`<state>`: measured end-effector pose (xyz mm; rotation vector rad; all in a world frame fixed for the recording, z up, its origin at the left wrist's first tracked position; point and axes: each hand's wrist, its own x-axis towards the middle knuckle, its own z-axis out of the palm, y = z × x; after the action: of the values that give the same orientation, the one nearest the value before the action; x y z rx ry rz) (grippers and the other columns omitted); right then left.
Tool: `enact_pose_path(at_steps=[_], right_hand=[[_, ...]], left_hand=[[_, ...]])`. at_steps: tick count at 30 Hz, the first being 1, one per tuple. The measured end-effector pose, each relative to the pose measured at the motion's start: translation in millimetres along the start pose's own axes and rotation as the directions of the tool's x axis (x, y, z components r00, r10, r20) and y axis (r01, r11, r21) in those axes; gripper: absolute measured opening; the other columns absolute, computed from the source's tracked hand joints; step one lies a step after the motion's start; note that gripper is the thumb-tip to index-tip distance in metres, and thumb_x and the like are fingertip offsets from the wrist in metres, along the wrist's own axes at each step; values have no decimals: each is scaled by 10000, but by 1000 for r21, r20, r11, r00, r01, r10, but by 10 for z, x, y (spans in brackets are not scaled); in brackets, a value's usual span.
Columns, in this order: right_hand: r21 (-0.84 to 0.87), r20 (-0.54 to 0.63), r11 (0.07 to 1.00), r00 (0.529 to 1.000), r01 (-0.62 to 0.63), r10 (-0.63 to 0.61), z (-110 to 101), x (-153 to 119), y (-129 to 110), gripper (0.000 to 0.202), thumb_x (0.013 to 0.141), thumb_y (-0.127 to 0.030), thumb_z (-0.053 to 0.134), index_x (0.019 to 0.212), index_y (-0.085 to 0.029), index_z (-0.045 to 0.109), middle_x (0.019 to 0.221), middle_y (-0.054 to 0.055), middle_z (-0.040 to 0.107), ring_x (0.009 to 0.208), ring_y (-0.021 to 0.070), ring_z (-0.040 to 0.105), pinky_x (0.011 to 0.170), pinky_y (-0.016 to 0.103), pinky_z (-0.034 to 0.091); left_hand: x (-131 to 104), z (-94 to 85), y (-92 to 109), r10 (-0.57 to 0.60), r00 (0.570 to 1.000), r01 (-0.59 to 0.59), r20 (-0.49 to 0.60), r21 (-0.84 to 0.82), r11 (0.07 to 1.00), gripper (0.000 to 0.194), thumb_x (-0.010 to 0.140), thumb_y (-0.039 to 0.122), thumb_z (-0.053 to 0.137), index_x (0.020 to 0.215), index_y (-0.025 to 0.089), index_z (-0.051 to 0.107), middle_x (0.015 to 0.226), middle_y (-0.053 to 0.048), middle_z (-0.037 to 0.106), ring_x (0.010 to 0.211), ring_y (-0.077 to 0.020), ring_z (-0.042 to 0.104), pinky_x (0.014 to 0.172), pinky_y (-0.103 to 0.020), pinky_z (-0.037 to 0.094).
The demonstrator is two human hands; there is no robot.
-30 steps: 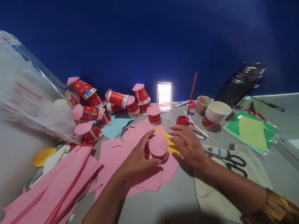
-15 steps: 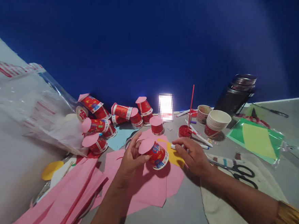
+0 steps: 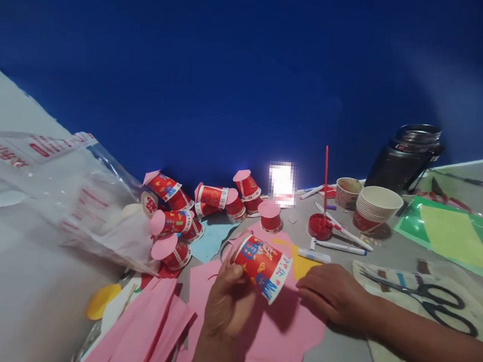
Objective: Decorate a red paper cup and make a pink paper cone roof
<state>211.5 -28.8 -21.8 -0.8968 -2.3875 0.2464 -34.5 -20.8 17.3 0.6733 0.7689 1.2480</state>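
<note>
My left hand (image 3: 231, 299) is closed around a red paper cup (image 3: 260, 265) with blue and yellow print. The cup is held tilted above pink paper sheets (image 3: 272, 337), its white-banded rim to the lower right. My right hand (image 3: 333, 295) is low over the right side of the pink sheets, with its fingers bent and close together; their undersides are hidden. A white tube (image 3: 314, 255) lies just beyond that hand, at the edge of a yellow paper piece (image 3: 301, 268).
Red cups with pink discs (image 3: 170, 252) stand and lie along the wall. A plastic bag (image 3: 95, 193) and pink strips (image 3: 140, 328) are on the left. To the right are a red paint pot (image 3: 320, 227), stacked cups (image 3: 375, 209), scissors (image 3: 435, 305) on cloth and a black flask (image 3: 404, 162).
My right hand has drawn back from the white tube, which lies on the table. The cup in my left hand has turned, so its pink disc is out of sight. The view has shifted left.
</note>
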Motion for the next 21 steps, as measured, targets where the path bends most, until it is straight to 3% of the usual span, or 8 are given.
enact_pose_path(at_steps=[3,6,8,11,13,16,17,21], right_hand=[[9,38,1000,999,-16,16,30,-20,-1,326,1081,-285,425,952,-214,716,824,46,766,720,197,661,654,347,401],[31,56,999,998,-43,41,68,-35,17,324,1083,-287,423,970,-206,716,831,48,768,735,197,674,670,343,402],[50,60,997,997,-50,47,85,-39,20,348,1086,-293,407,960,-198,718,827,52,767,731,197,673,670,340,395],[69,71,996,996,-59,54,87,-35,6,389,1085,-311,388,932,-192,725,807,56,759,717,197,664,667,336,377],[73,88,995,994,-67,60,78,-31,-4,399,1082,-320,386,922,-192,729,798,55,756,716,195,661,669,331,366],[75,130,993,989,-87,76,73,-29,-4,389,1073,-326,398,920,-194,730,816,57,764,736,197,665,675,324,353],[76,150,993,985,-93,81,75,-29,-1,382,1069,-323,401,918,-194,728,824,58,767,744,198,667,673,324,348],[80,250,991,965,-105,82,81,-27,8,352,1049,-308,427,881,-201,718,840,49,770,747,194,673,645,329,323]], left_hand=[[39,43,-54,162,971,-120,-174,232,965,798,732,345,812,1463,339,493,1292,-65,672,1221,-284,658,1030,-427,548],[73,120,-37,450,861,-225,-238,615,756,979,741,306,843,1556,375,304,1373,-75,575,1308,-270,584,1044,-390,528],[90,162,39,555,799,-227,-231,738,635,1027,727,301,863,1574,329,284,1357,-101,568,1280,-270,592,1017,-374,540],[112,156,222,653,715,-289,-249,746,600,998,701,292,862,1553,256,345,1299,-117,593,1198,-267,640,932,-361,585],[122,94,351,740,605,-356,-292,732,581,995,667,266,861,1532,239,370,1297,-119,595,1187,-270,646,932,-390,595],[133,-47,503,830,449,-415,-332,745,522,933,656,249,863,1474,228,413,1279,-109,623,1203,-269,652,1071,-494,523],[141,-89,542,837,420,-417,-351,744,522,932,648,243,862,1463,228,411,1296,-115,620,1218,-276,648,1081,-516,513],[273,-157,668,848,409,-439,-338,741,507,930,647,229,848,1454,196,386,1329,-140,611,1216,-275,660,1087,-507,510]])
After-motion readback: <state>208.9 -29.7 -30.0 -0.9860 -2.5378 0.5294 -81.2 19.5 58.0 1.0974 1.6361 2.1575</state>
